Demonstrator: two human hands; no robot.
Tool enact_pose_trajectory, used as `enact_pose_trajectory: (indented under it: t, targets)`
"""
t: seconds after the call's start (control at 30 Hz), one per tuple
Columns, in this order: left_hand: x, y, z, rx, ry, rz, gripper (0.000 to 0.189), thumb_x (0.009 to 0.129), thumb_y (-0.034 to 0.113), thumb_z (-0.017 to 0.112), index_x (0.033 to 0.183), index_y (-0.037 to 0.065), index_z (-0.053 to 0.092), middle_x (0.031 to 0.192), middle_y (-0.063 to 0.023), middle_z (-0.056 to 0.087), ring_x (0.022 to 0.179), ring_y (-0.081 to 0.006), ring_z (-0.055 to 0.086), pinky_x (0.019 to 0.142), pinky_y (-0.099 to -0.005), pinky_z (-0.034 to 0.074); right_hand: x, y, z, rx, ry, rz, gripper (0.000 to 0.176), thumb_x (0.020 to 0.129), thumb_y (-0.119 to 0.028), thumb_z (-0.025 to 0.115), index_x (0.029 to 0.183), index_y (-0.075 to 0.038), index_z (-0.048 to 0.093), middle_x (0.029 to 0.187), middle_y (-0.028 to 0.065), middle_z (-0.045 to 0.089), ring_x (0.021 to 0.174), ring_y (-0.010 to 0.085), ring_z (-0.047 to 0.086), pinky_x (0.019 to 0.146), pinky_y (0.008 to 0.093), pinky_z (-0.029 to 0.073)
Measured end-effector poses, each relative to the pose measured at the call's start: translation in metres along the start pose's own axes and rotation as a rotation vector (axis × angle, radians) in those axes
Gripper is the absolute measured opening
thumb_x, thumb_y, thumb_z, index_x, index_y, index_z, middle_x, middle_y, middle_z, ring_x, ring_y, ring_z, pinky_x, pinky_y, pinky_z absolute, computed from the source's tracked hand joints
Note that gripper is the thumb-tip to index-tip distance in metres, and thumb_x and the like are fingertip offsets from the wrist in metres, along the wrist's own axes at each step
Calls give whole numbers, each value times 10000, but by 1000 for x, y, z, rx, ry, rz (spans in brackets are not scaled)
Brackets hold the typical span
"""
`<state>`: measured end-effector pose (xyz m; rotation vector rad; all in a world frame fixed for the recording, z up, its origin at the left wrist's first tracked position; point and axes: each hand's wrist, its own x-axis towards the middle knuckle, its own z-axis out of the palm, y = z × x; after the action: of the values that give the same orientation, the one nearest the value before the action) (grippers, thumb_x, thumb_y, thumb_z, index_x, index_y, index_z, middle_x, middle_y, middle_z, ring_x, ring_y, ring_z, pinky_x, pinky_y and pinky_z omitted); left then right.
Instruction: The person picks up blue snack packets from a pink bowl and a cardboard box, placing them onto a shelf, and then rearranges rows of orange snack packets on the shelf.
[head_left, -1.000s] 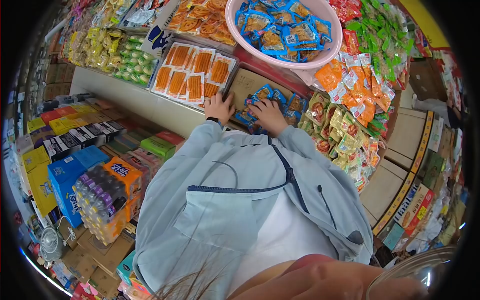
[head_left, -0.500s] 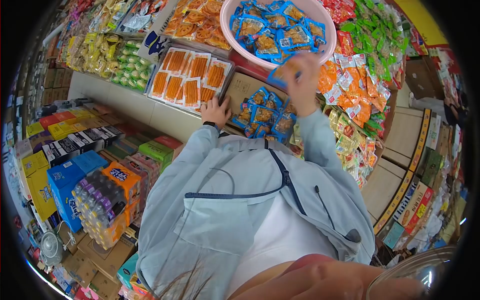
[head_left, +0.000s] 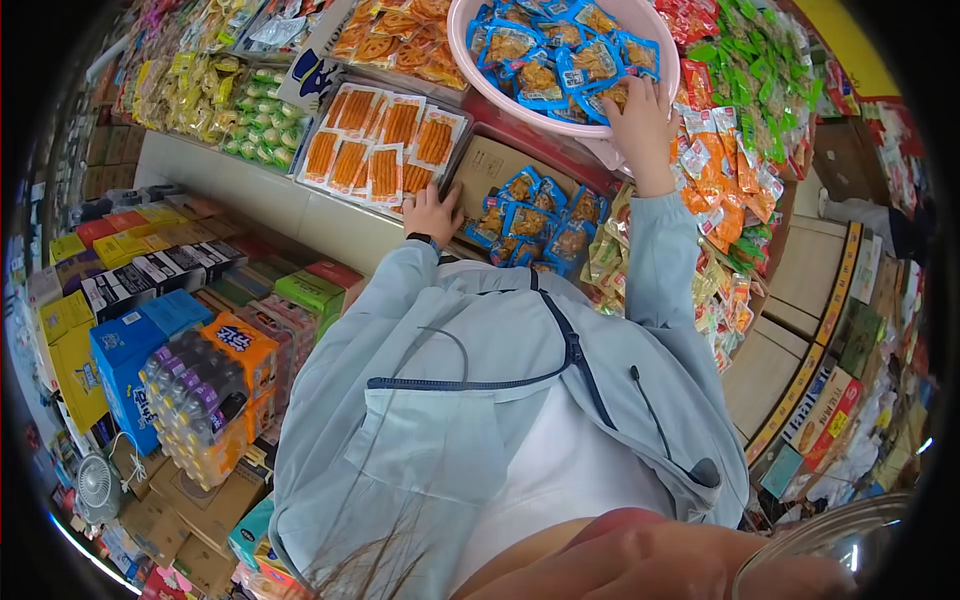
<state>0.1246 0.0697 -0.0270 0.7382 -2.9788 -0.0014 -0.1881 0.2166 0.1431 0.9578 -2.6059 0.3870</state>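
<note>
A pink basin [head_left: 672,75] at the top holds many blue snack packets [head_left: 538,78]. My right hand [head_left: 643,128] reaches over its near right rim, fingers bent onto a blue packet [head_left: 606,97] inside; part of that packet is hidden by the fingers. My left hand [head_left: 432,214] lies with fingers apart on the divider between a tray of flat packets of orange sticks [head_left: 401,124] and a cardboard-lined compartment [head_left: 489,165]. More blue packets [head_left: 528,222] are heaped in that compartment, just right of my left hand.
Orange packets [head_left: 708,160] and green packets [head_left: 757,75] lie right of the basin. Pale green-gold packets [head_left: 606,250] sit below it. To the left are small green-and-white packets [head_left: 264,125]. Wrapped bottles [head_left: 205,390] and stacked boxes [head_left: 125,365] stand on the floor at left.
My right hand has moved right and slightly up, carrying a blue packet from above the compartment to the basin's contents. My left hand has stayed at the divider.
</note>
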Motion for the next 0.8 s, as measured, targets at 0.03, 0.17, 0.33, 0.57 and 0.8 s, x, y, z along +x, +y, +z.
enact_pose_trajectory:
  t: [0.03, 0.17, 0.33, 0.57, 0.8]
  targets:
    - [1, 1, 0, 3, 6, 3, 556, 816, 449, 643, 1348, 326, 537, 1171, -132, 532, 990, -273, 545, 789, -449, 399, -1, -2, 0, -38, 76, -14, 379, 816, -277, 721, 1133, -122, 582, 1264, 120, 568, 1300, 333, 424, 1001, 595, 322]
    - [0, -1, 2, -5, -2, 3, 549, 818, 450, 642, 1343, 322, 543, 1171, -133, 532, 995, -272, 543, 791, -451, 399, -41, -14, -12, 456, 444, -254, 315, 797, -158, 701, 1082, -84, 587, 1138, 127, 610, 1126, 346, 531, 914, 520, 391]
    - [1, -1, 0, 1, -21, 19, 554, 820, 458, 639, 1347, 319, 541, 1191, -134, 529, 1010, -275, 541, 806, -461, 397, -139, -47, 49, 477, -382, -407, 450, 773, -197, 714, 1199, -115, 594, 1264, 139, 564, 1197, 346, 513, 962, 463, 423]
    - [1, -1, 0, -11, -19, -7, 559, 817, 460, 637, 1350, 321, 541, 1204, -141, 540, 1008, -280, 543, 812, -463, 399, -182, -49, 73, 218, -696, -416, 714, 730, -249, 782, 1383, -199, 499, 1527, 148, 321, 1430, 346, 265, 1117, 526, 266]
    - [1, -1, 0, 3, 12, 8, 570, 806, 454, 645, 1350, 325, 540, 1183, -136, 544, 996, -278, 542, 800, -456, 399, -183, -38, 82, 268, -548, -536, 363, 785, -159, 682, 1141, -147, 612, 1207, 119, 591, 1205, 305, 503, 972, 459, 400]
